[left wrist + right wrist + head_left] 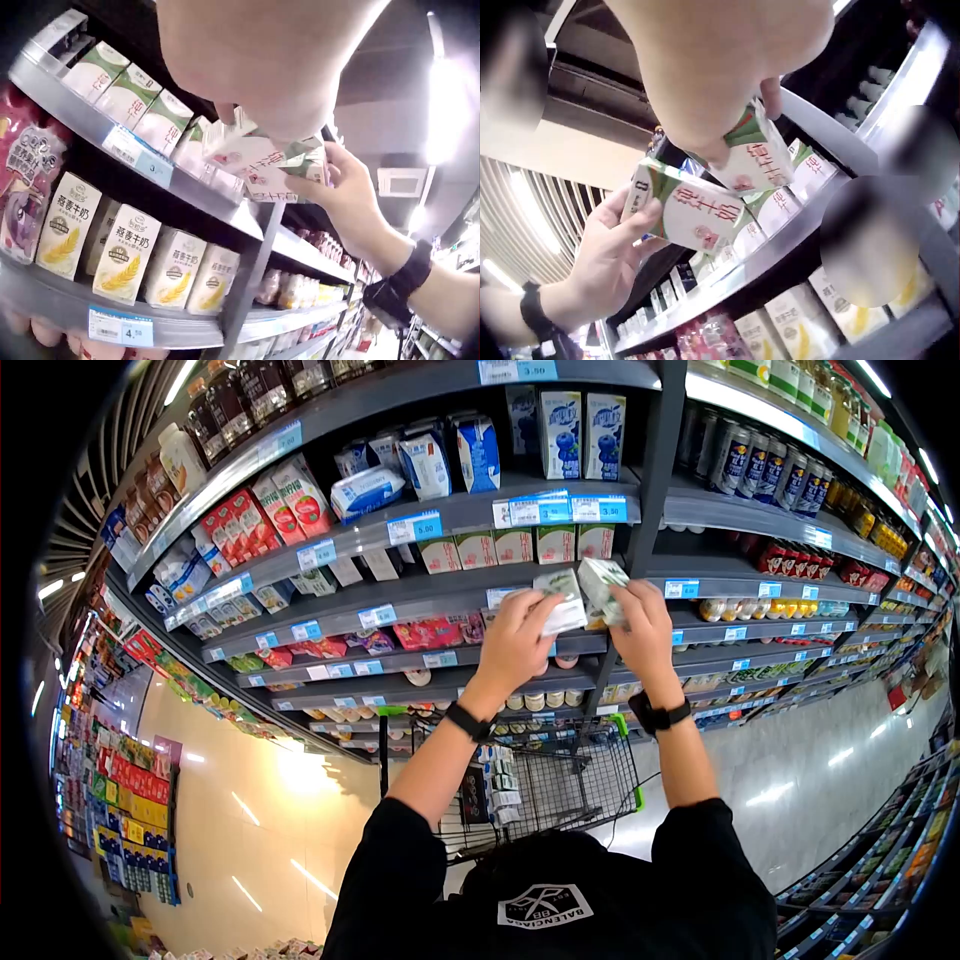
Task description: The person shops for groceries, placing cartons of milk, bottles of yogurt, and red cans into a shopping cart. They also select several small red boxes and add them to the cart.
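My left hand grips a small white-and-green milk carton between thumb and fingers, its red lettering facing the right wrist camera. A second carton of the same kind is held by my right hand, close beside the first. Both cartons are up in front of the shelf, tilted and overlapping in the wrist views. Behind them stands a row of matching milk cartons on the shelf. In the left wrist view the near hand and forearm cover part of the left carton.
Below my arms stands a black wire shopping cart with green corners and several cartons at its left. Oat milk cartons fill the shelf below the milk. Price-tagged shelf edges curve across; an upright post divides two shelf sections.
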Demonstrator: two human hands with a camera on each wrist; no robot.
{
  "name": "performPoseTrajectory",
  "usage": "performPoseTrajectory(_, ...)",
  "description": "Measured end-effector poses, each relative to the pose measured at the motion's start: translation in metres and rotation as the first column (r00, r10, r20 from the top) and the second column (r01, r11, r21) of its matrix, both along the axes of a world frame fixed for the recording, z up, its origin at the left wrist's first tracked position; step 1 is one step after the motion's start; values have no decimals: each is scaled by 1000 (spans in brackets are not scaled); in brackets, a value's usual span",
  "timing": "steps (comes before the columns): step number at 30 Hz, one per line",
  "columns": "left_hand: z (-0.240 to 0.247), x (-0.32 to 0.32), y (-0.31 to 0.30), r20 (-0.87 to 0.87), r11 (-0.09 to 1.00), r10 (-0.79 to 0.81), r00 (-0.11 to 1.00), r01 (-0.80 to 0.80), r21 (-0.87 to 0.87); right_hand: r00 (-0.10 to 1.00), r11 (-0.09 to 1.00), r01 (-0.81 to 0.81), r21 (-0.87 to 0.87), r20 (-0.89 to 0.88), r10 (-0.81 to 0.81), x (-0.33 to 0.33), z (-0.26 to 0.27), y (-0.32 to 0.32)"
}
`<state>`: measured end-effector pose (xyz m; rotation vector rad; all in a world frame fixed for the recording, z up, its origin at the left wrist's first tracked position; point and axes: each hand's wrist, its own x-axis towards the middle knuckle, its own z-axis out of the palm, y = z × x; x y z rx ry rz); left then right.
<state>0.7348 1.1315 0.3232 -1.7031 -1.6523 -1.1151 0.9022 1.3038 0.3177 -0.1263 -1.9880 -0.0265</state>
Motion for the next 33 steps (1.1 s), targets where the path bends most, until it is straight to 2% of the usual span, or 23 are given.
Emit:
performPoseTrajectory(1,-6,7,-17,15,1000,5,1000,-5,-10,1000,1000,-5,-10,15,5,9,-8,-12)
performPoseTrajectory(3,-24,23,-55,209,997,7,978,-24,79,977,926,-142,-350,-200,74,25,-29,-40)
performPoseTrajectory(4,-41,32,-75,348,998,22,937,-42,52,958,711,-273,-648,-252,138,34,-54,-54)
performPoseTrajectory(5,-60,42,-95,483,998,42,875,-60,22,936,578,-341,-741,-324,137,38,-73,-62)
performPoseTrajectory(6,-85,48,-115,699,998,55,713,-25,-54,921,383,-389,-838,-370,126,41,-95,-68)
performPoseTrajectory(7,-103,52,-133,781,991,126,612,-42,-127,908,168,-419,-892,-409,95,45,-109,-77)
performPoseTrajectory(8,-121,55,-150,862,988,144,487,-28,-149,916,-94,-394,-914,-400,46,51,-122,-87)
performPoseTrajectory(9,-139,59,-168,923,986,163,349,-18,-167,940,-264,-324,-908,-342,22,59,-148,-89)
performPoseTrajectory(11,-189,55,-210,861,928,371,347,-119,-353,972,-536,-189,-823,-233,15,72,-189,-97)
performPoseTrajectory(12,-197,59,-229,764,844,536,359,-199,-498,971,-637,-179,-750,-237,6,78,-212,-100)
performPoseTrajectory(13,-212,61,-250,775,836,548,314,-178,-519,972,-731,-165,-662,-235,-7,83,-235,-103)
performPoseTrajectory(15,-245,69,-286,810,848,529,255,-185,-496,990,-776,-63,-627,-136,29,88,-278,-107)
performPoseTrajectory(17,-243,80,-309,603,680,727,327,-228,-697,991,-753,124,-647,46,124,88,-302,-110)
performPoseTrajectory(19,-236,93,-323,510,590,792,336,-205,-781,962,-585,267,-766,175,211,85,-330,-118)
performPoseTrajectory(21,-256,106,-340,371,485,836,405,-225,-845,750,-173,614,-770,502,432,76,-359,-121)
performPoseTrajectory(22,-259,112,-344,394,495,835,385,-210,-843,674,97,608,-788,576,462,73,-372,-128)
performPoseTrajectory(23,-264,121,-345,421,508,832,361,-193,-839,510,380,579,-721,684,521,70,-386,-131)
performPoseTrajectory(25,-251,130,-337,415,433,863,287,0,-901,323,587,535,-607,790,522,55,-413,-144)
performPoseTrajectory(26,-267,142,-342,402,450,854,331,-82,-889,186,571,616,-543,804,564,48,-410,-149)
performPoseTrajectory(27,-268,149,-341,431,444,863,264,9,-896,166,573,619,-538,802,573,46,-431,-151)
performPoseTrajectory(29,-288,168,-349,441,442,853,278,66,-895,111,653,443,-614,761,640,42,-499,-157)
performPoseTrajectory(30,-293,178,-351,434,428,860,268,83,-900,7,652,503,-567,757,653,33,-520,-162)
performPoseTrajectory(33,-312,217,-360,447,425,883,144,158,-891,-88,722,440,-533,775,625,10,-576,-183)
